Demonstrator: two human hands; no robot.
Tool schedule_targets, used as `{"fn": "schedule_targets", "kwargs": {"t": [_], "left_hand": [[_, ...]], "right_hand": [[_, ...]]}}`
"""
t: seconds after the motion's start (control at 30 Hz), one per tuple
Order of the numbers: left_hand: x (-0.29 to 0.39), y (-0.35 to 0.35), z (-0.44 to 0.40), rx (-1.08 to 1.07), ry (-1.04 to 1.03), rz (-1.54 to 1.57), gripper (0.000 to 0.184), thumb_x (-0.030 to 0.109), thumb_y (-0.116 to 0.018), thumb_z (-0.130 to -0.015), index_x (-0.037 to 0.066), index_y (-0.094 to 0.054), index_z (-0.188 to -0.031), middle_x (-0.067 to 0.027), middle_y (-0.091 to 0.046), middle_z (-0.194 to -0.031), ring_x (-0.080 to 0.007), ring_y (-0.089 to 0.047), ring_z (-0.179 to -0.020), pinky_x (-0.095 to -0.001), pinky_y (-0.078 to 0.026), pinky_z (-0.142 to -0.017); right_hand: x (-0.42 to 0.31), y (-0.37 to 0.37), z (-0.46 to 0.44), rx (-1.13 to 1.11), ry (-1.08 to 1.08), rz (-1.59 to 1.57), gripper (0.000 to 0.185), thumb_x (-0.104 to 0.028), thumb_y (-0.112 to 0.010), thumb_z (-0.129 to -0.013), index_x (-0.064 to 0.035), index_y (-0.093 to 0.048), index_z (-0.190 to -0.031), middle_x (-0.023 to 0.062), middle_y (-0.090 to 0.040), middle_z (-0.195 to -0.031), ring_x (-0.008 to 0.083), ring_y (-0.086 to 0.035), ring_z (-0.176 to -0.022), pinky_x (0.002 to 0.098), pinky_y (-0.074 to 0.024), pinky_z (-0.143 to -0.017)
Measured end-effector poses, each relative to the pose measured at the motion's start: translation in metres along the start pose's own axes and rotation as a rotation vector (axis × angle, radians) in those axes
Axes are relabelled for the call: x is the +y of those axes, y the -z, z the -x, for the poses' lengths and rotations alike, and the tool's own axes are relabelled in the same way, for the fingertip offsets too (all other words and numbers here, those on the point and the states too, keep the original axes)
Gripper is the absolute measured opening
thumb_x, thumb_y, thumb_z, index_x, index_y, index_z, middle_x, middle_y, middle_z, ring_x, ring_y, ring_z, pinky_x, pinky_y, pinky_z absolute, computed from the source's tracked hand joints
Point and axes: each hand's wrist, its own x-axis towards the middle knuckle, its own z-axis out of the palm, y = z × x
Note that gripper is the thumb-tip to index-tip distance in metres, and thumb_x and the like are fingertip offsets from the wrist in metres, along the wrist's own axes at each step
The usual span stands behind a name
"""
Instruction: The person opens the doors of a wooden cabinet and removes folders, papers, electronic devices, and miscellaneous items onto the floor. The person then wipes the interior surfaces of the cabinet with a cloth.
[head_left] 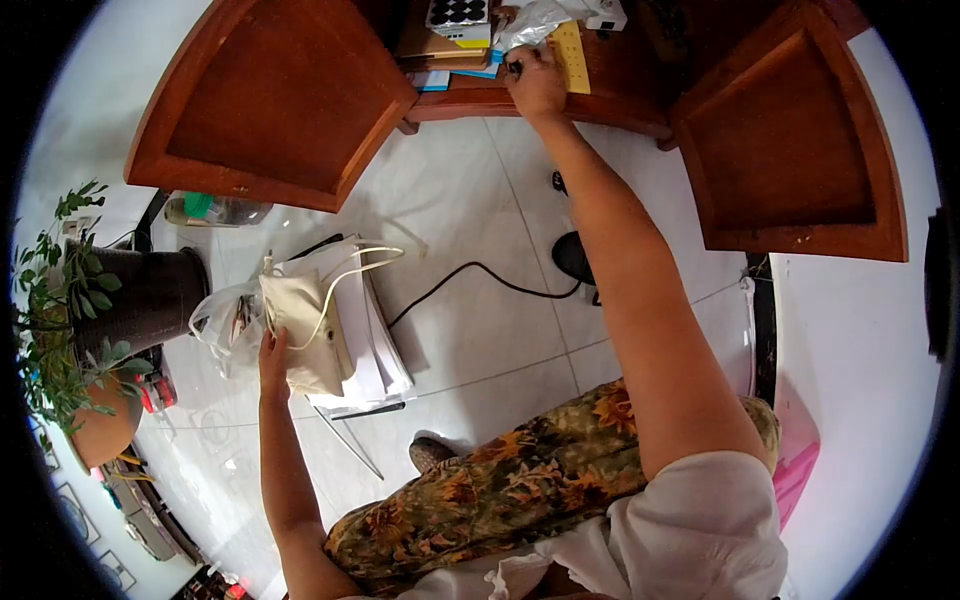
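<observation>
My left hand (272, 358) is closed on the lower left edge of a cream cloth bag (312, 350), which has a pale cord (333, 290) looped over it. A clear plastic bag (225, 322) lies against that hand's left side. Under the cloth bag is a stack of white papers (372, 345) on the floor. My right hand (538, 85) reaches into the open wooden cabinet (610, 105), its fingers closed around a small dark thing (515, 68) that I cannot identify. Beside it are a yellow sheet (572, 60) and a crumpled silvery plastic bag (530, 25).
Cabinet doors stand open at left (270, 100) and right (790, 150). Stacked boxes and papers (440, 45) fill the shelf's left part. A black cable (470, 265) crosses the tiled floor. A potted plant (135, 290) and a plastic bottle (220, 210) are at left.
</observation>
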Motion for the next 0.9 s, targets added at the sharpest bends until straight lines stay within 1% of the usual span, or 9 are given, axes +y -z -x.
{"fn": "schedule_targets", "kwargs": {"t": [0.03, 0.13, 0.23, 0.37, 0.47, 0.6, 0.7, 0.83, 0.9], "left_hand": [[-0.002, 0.0, -0.002, 0.014, -0.005, -0.008, 0.047, 0.031, -0.057, -0.092, 0.005, -0.048, -0.13, -0.0053, -0.057, -0.116, -0.0165, -0.053, -0.105, -0.031, -0.042, -0.09], [0.001, 0.003, 0.0, -0.002, 0.023, -0.03, 0.046, 0.032, -0.056, -0.092, 0.005, -0.049, -0.129, -0.0043, -0.058, -0.115, -0.0165, -0.053, -0.104, -0.0314, -0.042, -0.089], [-0.001, 0.003, 0.0, -0.009, 0.013, -0.027, 0.047, 0.033, -0.056, -0.092, 0.004, -0.049, -0.129, -0.0048, -0.057, -0.116, -0.0168, -0.053, -0.105, -0.0312, -0.042, -0.09], [0.005, -0.004, 0.005, 0.033, 0.004, -0.01, 0.047, 0.033, -0.055, -0.092, 0.004, -0.049, -0.128, -0.005, -0.058, -0.115, -0.0165, -0.053, -0.104, -0.0304, -0.042, -0.09], [0.016, -0.003, 0.008, -0.036, 0.048, -0.02, 0.045, 0.031, -0.054, -0.094, 0.005, -0.048, -0.13, -0.0065, -0.057, -0.118, -0.0155, -0.052, -0.106, -0.0295, -0.04, -0.091], [-0.011, 0.007, -0.008, 0.034, 0.004, -0.043, 0.045, 0.031, -0.055, -0.093, 0.004, -0.049, -0.129, -0.0048, -0.059, -0.113, -0.0152, -0.056, -0.098, -0.029, -0.045, -0.084], [-0.009, 0.005, -0.006, 0.017, -0.002, -0.012, 0.045, 0.031, -0.055, -0.093, 0.004, -0.05, -0.129, -0.0046, -0.059, -0.114, -0.0152, -0.056, -0.099, -0.0293, -0.045, -0.085], [-0.011, 0.008, -0.007, 0.019, 0.018, -0.02, 0.049, 0.033, -0.056, -0.092, 0.005, -0.047, -0.132, -0.0056, -0.058, -0.118, -0.0159, -0.055, -0.105, -0.0302, -0.044, -0.088], [-0.011, 0.007, -0.007, 0.026, 0.015, -0.018, 0.048, 0.032, -0.056, -0.093, 0.004, -0.047, -0.131, -0.0058, -0.057, -0.119, -0.0157, -0.053, -0.106, -0.0298, -0.042, -0.09]], "right_hand": [[0.0, 0.002, -0.001, 0.065, -0.015, -0.131, 0.025, -0.012, -0.067, -0.077, -0.0177, -0.061, -0.1, 0.0113, -0.058, -0.103, 0.0287, -0.06, -0.093, 0.0417, -0.0528, -0.075], [-0.01, 0.017, 0.004, -0.094, -0.495, -0.809, 0.016, -0.005, -0.059, -0.083, -0.0108, -0.061, -0.098, 0.0087, -0.062, -0.092, 0.0211, -0.064, -0.08, 0.0319, -0.0551, -0.063], [-0.017, 0.022, 0.018, -0.102, -0.678, -1.163, 0.015, -0.001, -0.053, -0.086, -0.0056, -0.06, -0.099, 0.0083, -0.062, -0.093, 0.017, -0.065, -0.076, 0.0249, -0.0541, -0.057], [-0.019, 0.015, 0.026, -0.051, -0.737, -1.04, 0.02, -0.002, -0.053, -0.086, -0.0053, -0.058, -0.104, 0.011, -0.062, -0.096, 0.0189, -0.066, -0.078, 0.0269, -0.053, -0.059], [-0.026, 0.026, 0.029, -0.142, -0.713, -1.201, 0.025, -0.004, -0.055, -0.086, -0.0067, -0.057, -0.11, 0.0126, -0.063, -0.099, 0.0189, -0.066, -0.078, 0.0277, -0.0515, -0.059], [-0.03, 0.028, 0.049, -0.474, -0.574, -1.043, 0.033, -0.009, -0.06, -0.086, -0.0099, -0.056, -0.119, 0.0098, -0.063, -0.101, 0.016, -0.064, -0.079, 0.0262, -0.0491, -0.063], [-0.02, 0.009, 0.077, -0.738, -0.363, -0.944, 0.033, -0.012, -0.063, -0.083, -0.0077, -0.057, -0.116, 0.0071, -0.064, -0.094, 0.0134, -0.063, -0.074, 0.0258, -0.0491, -0.059], [-0.019, -0.019, 0.134, -0.99, -0.039, -0.703, 0.03, -0.015, -0.06, -0.086, -0.0093, -0.058, -0.115, 0.0063, -0.062, -0.1, 0.0151, -0.06, -0.082, 0.03, -0.0494, -0.072], [-0.03, -0.019, 0.155, -1.078, -0.32, -0.755, 0.029, -0.015, -0.06, -0.086, -0.0086, -0.058, -0.115, 0.0095, -0.061, -0.105, 0.0188, -0.059, -0.09, 0.0328, -0.048, -0.08]]}}
